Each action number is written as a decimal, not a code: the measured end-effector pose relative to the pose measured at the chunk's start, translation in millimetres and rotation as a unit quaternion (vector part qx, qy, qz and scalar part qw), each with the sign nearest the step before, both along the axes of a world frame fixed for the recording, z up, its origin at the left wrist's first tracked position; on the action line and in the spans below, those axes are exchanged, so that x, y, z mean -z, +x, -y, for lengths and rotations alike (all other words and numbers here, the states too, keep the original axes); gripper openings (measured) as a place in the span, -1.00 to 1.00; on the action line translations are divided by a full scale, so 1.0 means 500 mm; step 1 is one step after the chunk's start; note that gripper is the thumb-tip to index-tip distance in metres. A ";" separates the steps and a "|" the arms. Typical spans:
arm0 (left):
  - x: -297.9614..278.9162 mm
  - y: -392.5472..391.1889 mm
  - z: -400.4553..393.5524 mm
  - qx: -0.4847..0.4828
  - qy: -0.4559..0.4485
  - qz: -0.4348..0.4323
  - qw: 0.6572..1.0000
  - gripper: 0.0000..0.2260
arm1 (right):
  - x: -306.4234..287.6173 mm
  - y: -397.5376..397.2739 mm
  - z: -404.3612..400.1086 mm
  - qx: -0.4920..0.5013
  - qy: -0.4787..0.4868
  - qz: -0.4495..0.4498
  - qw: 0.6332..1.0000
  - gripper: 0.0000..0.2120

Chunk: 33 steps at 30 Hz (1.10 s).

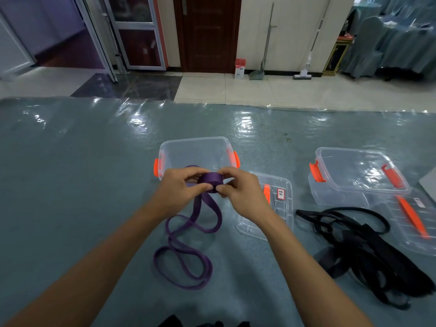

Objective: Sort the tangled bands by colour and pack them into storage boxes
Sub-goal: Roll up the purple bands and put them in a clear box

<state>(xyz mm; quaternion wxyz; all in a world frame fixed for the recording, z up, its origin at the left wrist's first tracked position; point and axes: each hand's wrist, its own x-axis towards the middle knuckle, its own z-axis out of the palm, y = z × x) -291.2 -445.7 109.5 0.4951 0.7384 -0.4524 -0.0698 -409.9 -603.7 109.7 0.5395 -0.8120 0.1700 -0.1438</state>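
A purple band (186,253) lies in loops on the table, and its upper end is wound into a small roll (211,181). My left hand (180,188) and my right hand (240,190) both pinch that roll, just in front of an open clear box (195,147) with orange latches. A pile of tangled black bands (368,251) sits at the right. A second open clear box (354,178) stands behind that pile.
One clear lid (278,208) lies right of my right hand, and another clear lid with an orange strip (415,223) lies at the far right. The table (70,173) has a shiny grey-green cover. More black material (203,323) shows at the bottom edge.
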 end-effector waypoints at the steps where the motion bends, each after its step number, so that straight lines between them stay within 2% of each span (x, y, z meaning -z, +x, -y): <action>1: -0.003 0.000 0.002 -0.008 -0.016 -0.030 0.999 -0.69 | 0.000 0.000 0.001 0.013 0.077 0.020 0.997 -0.76; 5: -0.010 0.004 0.010 -0.016 -0.051 -0.125 0.991 -0.64 | 0.010 -0.001 -0.006 0.008 0.339 0.091 0.936 -0.72; 7: -0.008 0.009 0.011 -0.018 -0.036 -0.115 0.993 -0.65 | 0.018 -0.001 -0.009 0.005 0.386 0.094 0.918 -0.71; 8: -0.006 0.012 0.011 -0.017 -0.023 -0.097 0.995 -0.67 | 0.018 -0.001 -0.010 0.010 0.359 0.087 0.929 -0.70; 9: -0.005 0.015 0.009 -0.014 -0.006 -0.072 0.997 -0.68 | 0.017 -0.002 -0.009 0.016 0.288 0.071 0.955 -0.68; 11: -0.001 0.017 0.006 0.006 0.026 -0.008 1.000 -0.72 | 0.012 -0.007 -0.004 0.021 0.027 0.025 0.999 -0.64; 12: 0.001 0.018 0.004 0.021 0.037 0.025 0.999 -0.73 | 0.008 -0.009 -0.002 0.009 -0.114 0.005 0.993 -0.63; 13: 0.003 0.018 0.005 0.033 0.045 0.051 0.997 -0.75 | 0.003 -0.009 -0.001 -0.012 -0.210 -0.002 0.978 -0.64; 14: 0.005 0.017 0.005 0.040 0.046 0.066 0.996 -0.76 | -0.004 -0.009 0.000 -0.029 -0.247 -0.006 0.969 -0.66; 15: 0.005 0.016 0.006 0.039 0.044 0.069 0.996 -0.76 | -0.011 -0.008 0.001 -0.036 -0.243 -0.012 0.969 -0.68; 23: -0.004 0.000 0.012 0.021 0.020 0.051 0.998 -0.72 | -0.023 -0.005 0.011 -0.025 -0.150 -0.033 0.988 -0.80; 26: -0.008 -0.006 0.013 -0.018 -0.023 -0.023 0.999 -0.67 | -0.019 -0.006 0.008 0.016 0.011 0.016 1.000 -0.79; 29: -0.011 0.000 0.011 -0.024 -0.050 -0.130 0.990 -0.63 | -0.017 -0.010 0.002 0.035 0.221 0.091 0.970 -0.77; 31: -0.012 -0.001 0.010 -0.024 -0.060 -0.166 0.984 -0.64 | -0.010 -0.011 -0.008 0.023 0.297 0.109 0.948 -0.77; 33: -0.014 -0.006 0.011 -0.021 -0.067 -0.184 0.980 -0.64 | 0.000 -0.013 -0.013 0.011 0.326 0.107 0.939 -0.76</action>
